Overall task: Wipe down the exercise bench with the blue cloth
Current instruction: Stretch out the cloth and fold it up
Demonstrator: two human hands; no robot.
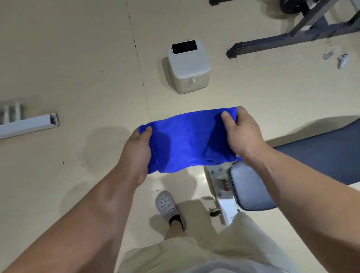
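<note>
Left hand (pixel 137 157), right hand (pixel 243 138) hold cloth (pixel 188 140)

Exercise bench (pixel 333 150): runs off the picture at 3 o'clock; the right forearm covers part of its pad.
Blue cloth (pixel 188 140): I can't see its underside.
Fingers: on the left hand (pixel 136 154) and right hand (pixel 241 136), mostly tucked behind the cloth; I make out only the thumbs clearly.
Rack (pixel 310 29), 1 o'clock: cut by the top and right edges.
White frame (pixel 12 128), 9 o'clock: cut by the left edge.
Small grey objects (pixel 343 59), 2 o'clock: too small for me to identify.
Label (pixel 222 183), 5 o'clock: unreadable.
</note>
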